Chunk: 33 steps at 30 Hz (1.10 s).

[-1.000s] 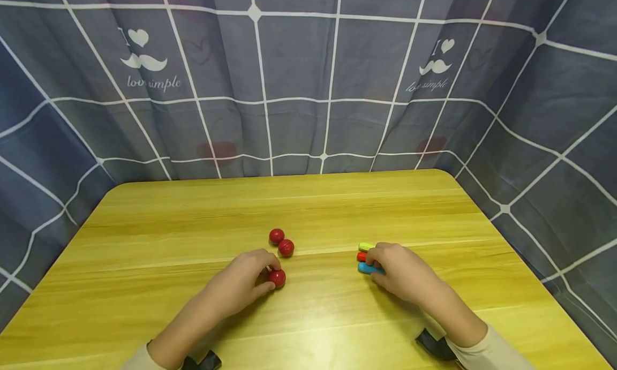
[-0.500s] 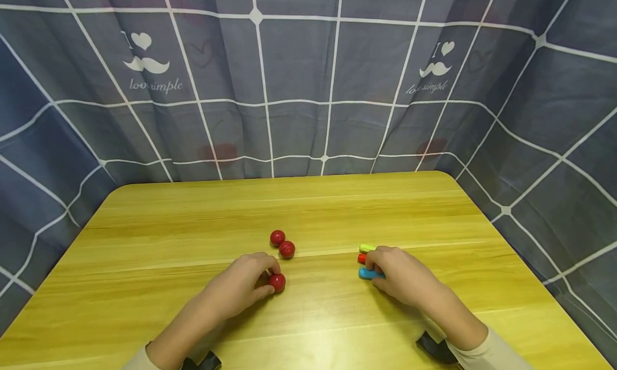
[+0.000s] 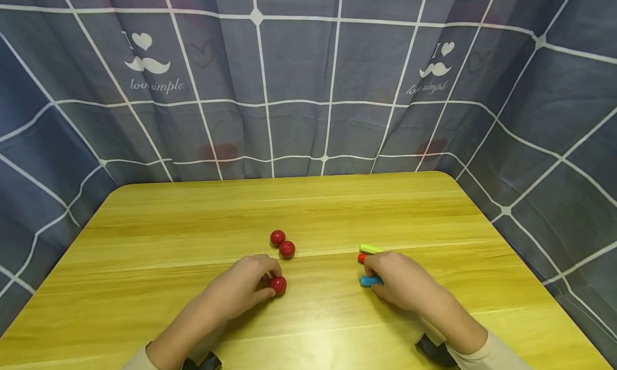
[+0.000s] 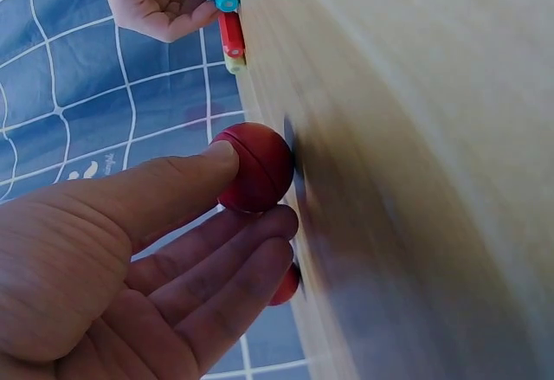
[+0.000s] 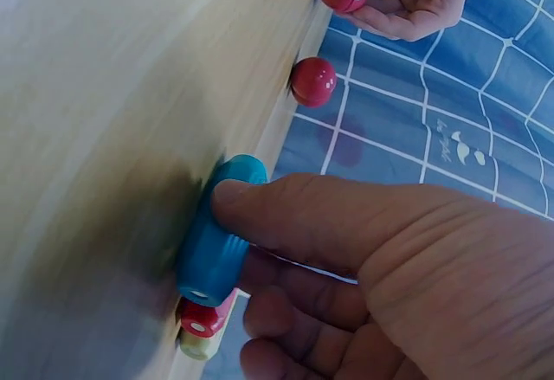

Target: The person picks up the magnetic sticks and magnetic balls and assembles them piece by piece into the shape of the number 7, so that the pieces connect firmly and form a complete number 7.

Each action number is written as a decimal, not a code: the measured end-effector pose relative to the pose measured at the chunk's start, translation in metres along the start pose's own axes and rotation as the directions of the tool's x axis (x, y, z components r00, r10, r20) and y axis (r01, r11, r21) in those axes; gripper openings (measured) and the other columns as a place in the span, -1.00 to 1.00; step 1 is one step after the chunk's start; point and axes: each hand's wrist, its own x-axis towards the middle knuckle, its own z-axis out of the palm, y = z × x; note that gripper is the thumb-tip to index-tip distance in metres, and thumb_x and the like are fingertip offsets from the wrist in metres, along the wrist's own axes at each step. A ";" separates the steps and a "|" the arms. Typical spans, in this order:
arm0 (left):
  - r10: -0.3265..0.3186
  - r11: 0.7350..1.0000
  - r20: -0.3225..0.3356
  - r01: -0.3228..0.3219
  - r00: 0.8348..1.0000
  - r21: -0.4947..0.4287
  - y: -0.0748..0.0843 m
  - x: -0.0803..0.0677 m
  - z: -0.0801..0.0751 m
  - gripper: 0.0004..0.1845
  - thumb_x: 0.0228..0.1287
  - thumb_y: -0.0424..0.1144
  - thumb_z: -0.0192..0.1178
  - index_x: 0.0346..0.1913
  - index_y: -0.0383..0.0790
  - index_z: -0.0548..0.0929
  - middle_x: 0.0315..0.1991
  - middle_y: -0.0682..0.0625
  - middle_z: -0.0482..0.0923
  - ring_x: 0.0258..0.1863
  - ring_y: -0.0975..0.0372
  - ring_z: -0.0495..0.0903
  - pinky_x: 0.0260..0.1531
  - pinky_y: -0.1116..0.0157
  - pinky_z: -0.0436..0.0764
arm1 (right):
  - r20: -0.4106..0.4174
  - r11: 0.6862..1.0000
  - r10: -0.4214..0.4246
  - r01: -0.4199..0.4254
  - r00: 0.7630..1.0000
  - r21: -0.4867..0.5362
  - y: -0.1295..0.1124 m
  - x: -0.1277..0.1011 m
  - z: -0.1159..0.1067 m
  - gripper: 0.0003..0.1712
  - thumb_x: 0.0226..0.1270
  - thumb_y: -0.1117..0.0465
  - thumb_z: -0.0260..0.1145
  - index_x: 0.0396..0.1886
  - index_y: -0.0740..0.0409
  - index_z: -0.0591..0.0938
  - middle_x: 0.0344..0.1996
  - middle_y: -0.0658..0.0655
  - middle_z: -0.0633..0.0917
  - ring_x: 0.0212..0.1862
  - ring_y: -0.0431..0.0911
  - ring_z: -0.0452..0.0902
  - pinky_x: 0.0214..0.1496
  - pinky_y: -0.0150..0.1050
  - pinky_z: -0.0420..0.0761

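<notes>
Red ball and blue cap pinched on the yellow wooden table point(image 3: 193, 220).
The small red ball point(image 3: 278, 285) was pinched by the left hand point(image 3: 241, 289); the blue ribbed plastic cap point(image 3: 369, 280) was pinched by the right hand point(image 3: 400, 281).

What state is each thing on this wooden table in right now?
Left hand: pinching the nearest red plastic ball.
Two farther red balls: resting on the table, touching, untouched.
Right hand: gripping the blue ribbed plastic cylinder.
Red cylinder: lying flat, partly hidden.
Yellow-green cylinder: lying free.
</notes>
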 end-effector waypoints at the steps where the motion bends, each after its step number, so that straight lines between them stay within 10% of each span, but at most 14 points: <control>1: 0.000 1.000 0.000 0.000 1.000 -0.001 0.000 0.000 0.000 -0.77 -0.03 -0.25 0.38 -0.30 -0.04 0.56 -0.37 0.22 0.49 -0.37 0.34 0.47 -0.34 0.38 0.49 | -0.010 1.000 -0.007 0.007 1.000 -0.001 0.000 0.000 0.001 -0.68 0.05 0.06 0.40 -0.63 -0.13 0.38 -0.72 -0.19 0.34 -0.61 -0.32 0.23 -0.47 -0.40 0.33; 33: 0.052 0.999 0.004 -0.052 0.999 0.001 0.005 0.001 0.004 -0.82 0.03 -0.23 0.33 -0.29 -0.05 0.57 -0.39 0.23 0.49 -0.41 0.34 0.46 -0.37 0.40 0.47 | -0.115 0.986 -0.161 0.155 0.980 -0.056 -0.032 0.017 0.003 -0.75 0.10 0.07 0.33 -0.56 -0.15 0.40 -0.60 -0.18 0.41 -0.56 -0.28 0.25 -0.50 -0.39 0.32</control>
